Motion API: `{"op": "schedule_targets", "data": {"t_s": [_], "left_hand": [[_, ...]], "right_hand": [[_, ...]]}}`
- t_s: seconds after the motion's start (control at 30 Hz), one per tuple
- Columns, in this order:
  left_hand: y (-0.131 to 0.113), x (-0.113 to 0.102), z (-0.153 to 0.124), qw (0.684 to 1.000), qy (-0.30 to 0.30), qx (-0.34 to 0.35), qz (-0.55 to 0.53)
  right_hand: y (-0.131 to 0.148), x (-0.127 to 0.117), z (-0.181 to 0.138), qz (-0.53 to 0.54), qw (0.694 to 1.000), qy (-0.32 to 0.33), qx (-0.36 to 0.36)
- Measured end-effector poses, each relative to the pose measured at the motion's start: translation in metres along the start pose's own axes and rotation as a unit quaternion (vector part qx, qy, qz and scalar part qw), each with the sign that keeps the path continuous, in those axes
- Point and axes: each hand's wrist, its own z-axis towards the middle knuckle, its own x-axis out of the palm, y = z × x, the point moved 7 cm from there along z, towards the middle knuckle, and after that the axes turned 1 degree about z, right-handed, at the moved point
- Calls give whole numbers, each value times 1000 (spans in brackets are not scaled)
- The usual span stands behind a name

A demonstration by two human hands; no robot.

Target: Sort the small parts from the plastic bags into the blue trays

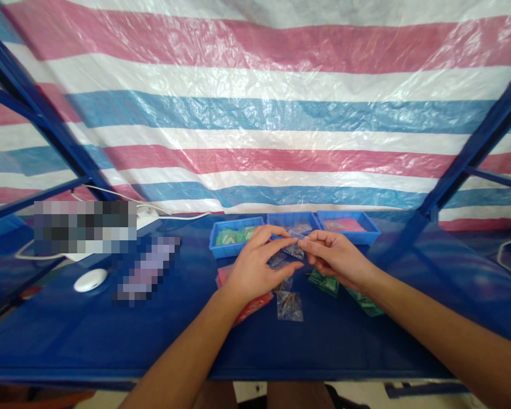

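Right hand is pinching a clear bag by its edge; left hand is spread, thumb apart, fingertips right at the bag. Looks mid-job to me. Blue table under it all, three bins at the back, each with stuff in it already. Red packs lie by the left hand, green packs by the right, none of those binned. Smaller loose bags with brassy pins sit out too. Can't tell if the pinched one's sealed, tbh.
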Motion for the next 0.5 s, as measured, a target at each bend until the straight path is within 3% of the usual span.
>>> {"op": "schedule_targets", "data": {"t_s": [0.23,0.33,0.5], "left_hand": [[10,10,-3,996,51,-47,-58],[14,9,-1,994,47,-83,-59],[25,5,-1,983,-6,-149,-105]], "right_hand": [[6,7,-2,-88,994,22,-59],[10,8,-2,-104,991,27,-79],[14,-5,1,-116,986,-41,-116]]}}
